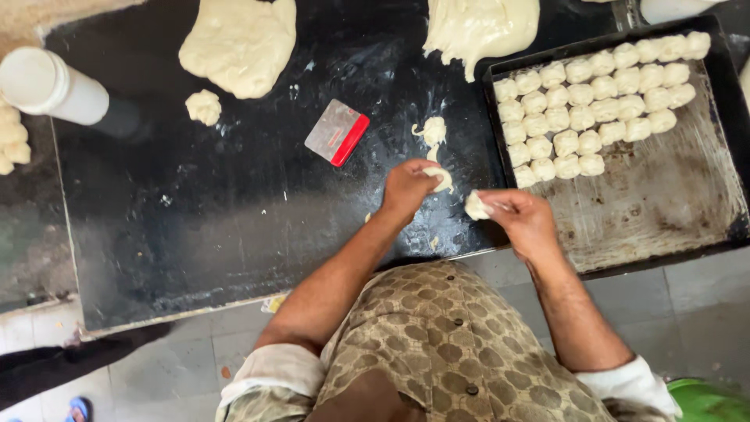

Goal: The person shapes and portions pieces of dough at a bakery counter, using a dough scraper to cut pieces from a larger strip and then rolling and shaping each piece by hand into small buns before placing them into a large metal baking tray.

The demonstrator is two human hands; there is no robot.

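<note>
Two dough slabs [238, 43], perhaps scraper [337, 132] between.

The dough pieces [594, 101] are cream-white; the tabletop [219, 203] is glossy black. The scraper [337, 132] is grey with a red edge; the apron [437, 344] bears a brown-and-tan scale pattern.

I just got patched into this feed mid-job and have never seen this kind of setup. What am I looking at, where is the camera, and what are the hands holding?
There is one picture, from a camera worn on a person's head, looking straight down. No machine: just two bare hands. The left hand presses a strip of dough on the black worktop. The right hand holds a small dough piece at its fingertips. On its right, a dark baking tray carries rows of dough balls. Also on the worktop: two big dough lumps, a red-edged scraper and a white container.
</note>
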